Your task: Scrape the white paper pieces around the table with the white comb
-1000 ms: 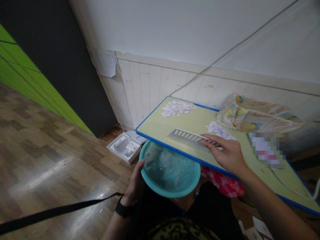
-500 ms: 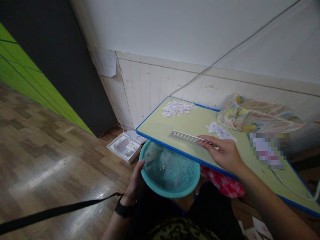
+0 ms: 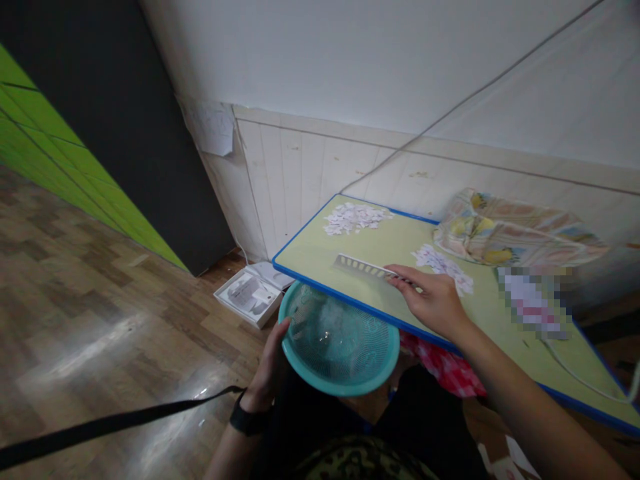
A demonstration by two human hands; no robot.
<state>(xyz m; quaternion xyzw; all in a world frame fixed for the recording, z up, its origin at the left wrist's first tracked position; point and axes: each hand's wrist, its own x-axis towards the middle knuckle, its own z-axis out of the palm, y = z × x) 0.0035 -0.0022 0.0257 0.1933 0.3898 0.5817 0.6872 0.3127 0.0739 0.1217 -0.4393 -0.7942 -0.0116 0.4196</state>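
Note:
My left hand [image 3: 273,363] grips the left rim of a turquoise plastic colander [image 3: 343,389], its thumb over the edge. The colander sits above my lap, partly under the table's front edge, and shiny clear material lies inside. In my right hand [image 3: 433,297] is a white slotted strip [image 3: 365,265], pinched at its right end. It is held low over the yellow-green tabletop [image 3: 305,253]; whether it touches the surface I cannot tell. Beyond my right hand lies a pile of small white paper pieces [image 3: 443,267]. A second pile of paper pieces [image 3: 354,218] is at the far left corner.
A patterned cloth [image 3: 515,233] lies at the table's back right. White box [image 3: 250,300] on the floor, left of the colander. Red checked fabric [image 3: 445,367] hangs below the table edge. A cable [image 3: 450,110] runs along the wall, and a black strap [image 3: 125,420] crosses the lower left.
My right hand has moved a little to the left over the table, carrying the slotted strip with it. My left hand and the colander stay nearly still.

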